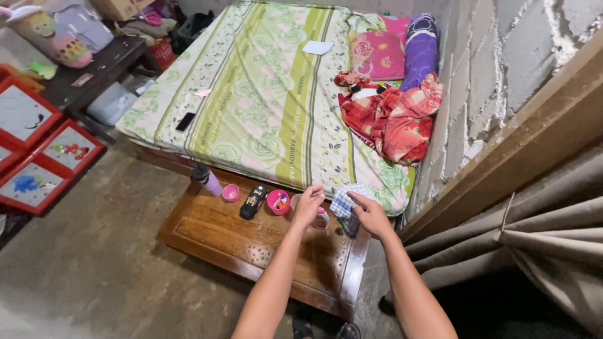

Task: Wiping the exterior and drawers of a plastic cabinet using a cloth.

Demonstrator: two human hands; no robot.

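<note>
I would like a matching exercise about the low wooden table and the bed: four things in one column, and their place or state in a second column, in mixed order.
Things:
1. checked cloth
2. black toy car
3. purple bottle
4. red patterned blanket

Places or states:
A. crumpled on the bed, beside the wall
B. held by the right hand
C. standing at the far left of the low wooden table
D. lying between two pink cups

The left hand is at a small white bottle.

Pairs: 1-B, 2-D, 3-C, 4-A

Home bedroom, bed (270, 100), pillows (377, 55), low wooden table (251, 238)
</note>
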